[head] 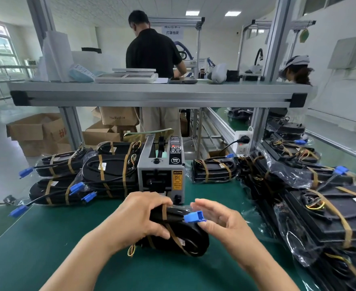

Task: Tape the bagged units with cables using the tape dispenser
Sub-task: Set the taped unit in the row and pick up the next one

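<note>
A black bagged unit (185, 238) with a coiled cable lies on the green mat in front of me, with brown tape strips around it. My left hand (139, 215) grips its upper left part, thumb underneath. My right hand (217, 221) is beside the cable's blue connector (194, 217), fingers loosely extended and touching it. The grey tape dispenser (162, 171) stands just behind my hands.
Taped bagged units are stacked to the left (85, 179) and one lies right of the dispenser (212, 170). A large pile of bagged units (319, 206) fills the right side. An aluminium shelf (152, 93) spans overhead. Two people work beyond it.
</note>
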{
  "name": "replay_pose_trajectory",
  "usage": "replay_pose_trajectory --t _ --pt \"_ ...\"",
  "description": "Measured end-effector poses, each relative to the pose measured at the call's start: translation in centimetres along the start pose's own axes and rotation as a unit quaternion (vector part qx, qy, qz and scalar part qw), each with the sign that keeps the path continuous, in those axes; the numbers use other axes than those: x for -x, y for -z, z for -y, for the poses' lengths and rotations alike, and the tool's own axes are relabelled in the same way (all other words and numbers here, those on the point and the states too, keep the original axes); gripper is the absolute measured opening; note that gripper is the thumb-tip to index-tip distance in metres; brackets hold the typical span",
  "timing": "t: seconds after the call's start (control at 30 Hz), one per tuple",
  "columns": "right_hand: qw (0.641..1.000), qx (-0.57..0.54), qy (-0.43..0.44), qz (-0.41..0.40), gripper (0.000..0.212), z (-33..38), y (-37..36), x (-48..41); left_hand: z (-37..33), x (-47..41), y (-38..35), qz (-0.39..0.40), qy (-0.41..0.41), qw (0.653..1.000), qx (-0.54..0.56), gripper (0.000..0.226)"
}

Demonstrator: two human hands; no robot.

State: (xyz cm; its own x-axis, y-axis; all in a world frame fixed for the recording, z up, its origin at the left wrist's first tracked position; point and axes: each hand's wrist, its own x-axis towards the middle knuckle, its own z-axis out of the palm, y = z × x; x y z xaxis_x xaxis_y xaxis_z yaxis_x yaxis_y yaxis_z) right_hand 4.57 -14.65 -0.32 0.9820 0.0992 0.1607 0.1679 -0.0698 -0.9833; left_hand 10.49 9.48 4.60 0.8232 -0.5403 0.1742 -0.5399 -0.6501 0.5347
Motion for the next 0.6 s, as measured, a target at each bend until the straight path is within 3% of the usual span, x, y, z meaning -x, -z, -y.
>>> replay_pose_trajectory --t 0.17,0.27,0.33,0.4,0.47,0.53,0.6 --pt "0.999 0.031 0.000 -0.035 0.025 -0.7 -0.7 -0.2 -0.6 -0.5 -1.2 -0.012 -0.041 0.995 -0.095 0.068" --pt "0.995 0.007 -0.006 -0.099 0.032 -1.4 -1.9 0.2 -0.9 -0.3 -1.8 0.000 -0.020 0.991 -0.134 0.081" --pt "0.988 -0.010 -0.013 -0.154 0.035 -1.9 -2.9 0.3 -0.9 0.0 -1.3 -0.019 -0.005 0.997 -0.069 0.082" --pt "0.978 -0.012 -0.009 -0.209 0.036 -2.3 -3.8 0.5 -0.7 0.0 -0.5 -0.090 0.039 0.992 0.077 0.055" --pt "0.966 -0.012 0.009 -0.258 0.038 -2.5 -4.5 0.5 -0.3 -1.2 0.0 -0.221 0.126 0.945 0.206 0.012" --pt "0.954 -0.010 0.018 -0.300 0.038 -2.3 -4.7 0.4 0.5 -2.8 -0.1 -0.293 0.257 0.860 0.329 0.014" --pt "0.944 -0.011 0.017 -0.330 0.038 -2.1 -4.6 0.2 1.3 -4.6 -0.9 -0.256 0.354 0.779 0.449 0.017"
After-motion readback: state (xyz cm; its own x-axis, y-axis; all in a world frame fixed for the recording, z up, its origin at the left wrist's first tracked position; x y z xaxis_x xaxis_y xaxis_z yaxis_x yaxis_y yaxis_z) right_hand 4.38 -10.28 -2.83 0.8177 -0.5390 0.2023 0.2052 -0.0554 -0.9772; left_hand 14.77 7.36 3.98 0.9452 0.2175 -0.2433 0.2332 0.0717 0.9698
